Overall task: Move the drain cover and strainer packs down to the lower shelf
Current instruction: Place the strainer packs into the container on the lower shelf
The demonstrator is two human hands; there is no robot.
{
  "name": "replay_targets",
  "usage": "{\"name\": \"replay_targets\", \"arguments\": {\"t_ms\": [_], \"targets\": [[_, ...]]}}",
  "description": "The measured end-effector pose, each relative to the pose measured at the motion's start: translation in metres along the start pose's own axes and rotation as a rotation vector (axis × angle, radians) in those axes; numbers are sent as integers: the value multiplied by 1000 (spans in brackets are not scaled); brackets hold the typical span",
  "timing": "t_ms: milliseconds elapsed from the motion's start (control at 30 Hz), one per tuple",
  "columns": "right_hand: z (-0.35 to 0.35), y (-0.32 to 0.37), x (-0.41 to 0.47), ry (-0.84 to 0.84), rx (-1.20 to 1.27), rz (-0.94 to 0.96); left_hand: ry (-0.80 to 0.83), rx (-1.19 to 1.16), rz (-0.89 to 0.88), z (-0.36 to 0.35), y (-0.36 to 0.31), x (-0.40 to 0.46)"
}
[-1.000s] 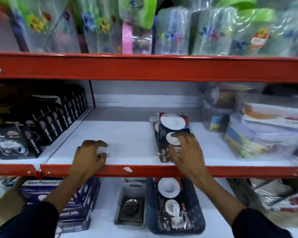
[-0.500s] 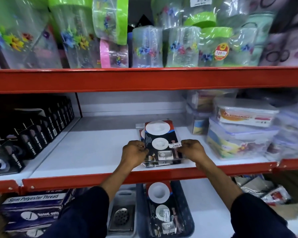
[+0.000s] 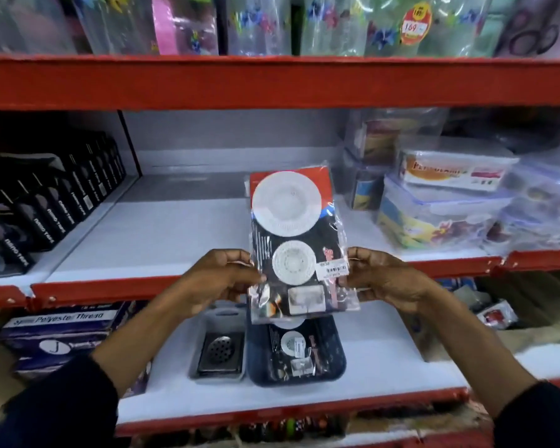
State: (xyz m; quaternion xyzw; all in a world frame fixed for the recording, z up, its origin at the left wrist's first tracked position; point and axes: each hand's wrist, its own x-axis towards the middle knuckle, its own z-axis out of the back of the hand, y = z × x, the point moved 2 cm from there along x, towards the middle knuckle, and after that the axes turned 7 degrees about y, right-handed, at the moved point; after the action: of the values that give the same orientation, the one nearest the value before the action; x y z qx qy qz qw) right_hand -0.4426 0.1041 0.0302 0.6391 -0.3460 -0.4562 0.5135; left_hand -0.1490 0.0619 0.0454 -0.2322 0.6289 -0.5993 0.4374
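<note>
A stack of strainer packs point(image 3: 296, 240), clear plastic over black and red cards with white round strainers, is held in the air in front of the middle shelf's red edge. My left hand point(image 3: 222, 278) grips its left side and my right hand point(image 3: 380, 279) grips its right side. On the lower shelf point(image 3: 385, 360), a dark blue tray point(image 3: 332, 354) holds more of the same packs, partly hidden behind the held stack. To its left a grey tray point(image 3: 217, 321) holds a metal drain cover point(image 3: 220, 349).
The middle shelf point(image 3: 175, 234) has black boxes point(image 3: 46, 208) at the left and plastic containers point(image 3: 443, 202) at the right. Polyester thread boxes point(image 3: 59, 334) sit at the lower left, loose wrapped goods at the lower right. Wrapped jars fill the top shelf.
My left hand left the shelf edge and joined my right on the packs. Both hands lifted the stack off the middle shelf and drew it toward me, over the shelf edge.
</note>
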Motion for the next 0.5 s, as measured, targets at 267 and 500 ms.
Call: {"name": "replay_targets", "arguments": {"t_ms": [267,500], "targets": [[-7,-90,-23,111,-133,-260,71,145,176,-37,89,-12],[-3,-189,-14,83,-91,-500,160,189,273,-62,166,1]]}}
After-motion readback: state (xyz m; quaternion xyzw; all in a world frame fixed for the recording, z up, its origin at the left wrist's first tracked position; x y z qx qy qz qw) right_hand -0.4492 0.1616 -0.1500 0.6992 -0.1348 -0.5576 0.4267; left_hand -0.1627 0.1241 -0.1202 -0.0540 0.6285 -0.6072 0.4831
